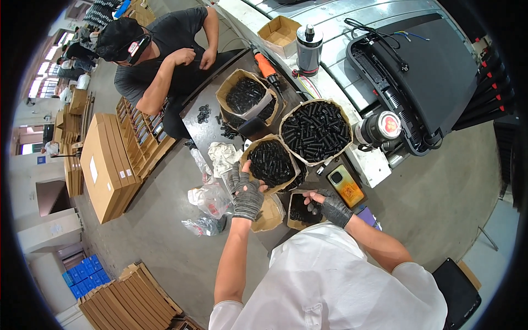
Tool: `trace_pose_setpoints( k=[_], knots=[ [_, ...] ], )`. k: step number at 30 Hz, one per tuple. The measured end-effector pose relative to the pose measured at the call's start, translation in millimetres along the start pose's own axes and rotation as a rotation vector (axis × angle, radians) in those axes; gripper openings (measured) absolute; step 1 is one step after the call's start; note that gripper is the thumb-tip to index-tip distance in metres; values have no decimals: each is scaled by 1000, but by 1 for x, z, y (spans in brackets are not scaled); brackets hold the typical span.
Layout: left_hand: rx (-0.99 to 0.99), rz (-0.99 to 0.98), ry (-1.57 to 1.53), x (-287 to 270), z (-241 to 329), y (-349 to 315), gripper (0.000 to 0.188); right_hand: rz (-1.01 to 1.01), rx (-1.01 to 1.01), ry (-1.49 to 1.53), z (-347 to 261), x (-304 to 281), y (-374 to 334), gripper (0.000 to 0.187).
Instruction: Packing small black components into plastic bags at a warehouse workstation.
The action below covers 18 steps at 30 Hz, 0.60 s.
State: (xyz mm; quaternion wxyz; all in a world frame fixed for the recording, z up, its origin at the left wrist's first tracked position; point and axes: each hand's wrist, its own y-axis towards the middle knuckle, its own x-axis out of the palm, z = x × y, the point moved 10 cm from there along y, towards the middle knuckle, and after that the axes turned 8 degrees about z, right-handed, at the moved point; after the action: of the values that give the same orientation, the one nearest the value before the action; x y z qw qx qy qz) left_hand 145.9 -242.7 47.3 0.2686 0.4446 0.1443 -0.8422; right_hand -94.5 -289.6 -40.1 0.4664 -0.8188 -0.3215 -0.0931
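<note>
Both my hands wear grey fingerless gloves. My left hand (pixel 247 195) is at the near left edge of a cardboard box of black bolts (pixel 268 163), its fingers apart and nothing visible in them. Over a small box of tiny black parts (pixel 303 211), my right hand (pixel 331 208) has its fingers bent together; what they hold, if anything, is too small to make out. A larger box of black bolts (pixel 315 132) stands beyond, to the right. Between my hands is a cardboard box (pixel 269 213) with its inside showing.
Another bolt box (pixel 245 94) and an orange power tool (pixel 266 67) lie farther off. A phone (pixel 345 185) rests right of the boxes, near a metal cylinder (pixel 309 50) and a black machine cover (pixel 421 77). Plastic bags (pixel 212 201) sit at left. A co-worker (pixel 165 60) sits across the table.
</note>
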Motion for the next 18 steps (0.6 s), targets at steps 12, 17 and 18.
trace_pose_setpoints(
  k=[12, 17, 18],
  knots=[
    [184, 164, 278, -54, 37, -1, 22, 34, 9, -63, -14, 2, -10, 33],
    [-175, 115, 64, -69, -33, -58, 17, 102, 24, 20, -6, -17, -14, 29],
    [-310, -14, 67, -45, -62, -79, 17, 94, 24, 52, -2, -21, -12, 28]
  ],
)
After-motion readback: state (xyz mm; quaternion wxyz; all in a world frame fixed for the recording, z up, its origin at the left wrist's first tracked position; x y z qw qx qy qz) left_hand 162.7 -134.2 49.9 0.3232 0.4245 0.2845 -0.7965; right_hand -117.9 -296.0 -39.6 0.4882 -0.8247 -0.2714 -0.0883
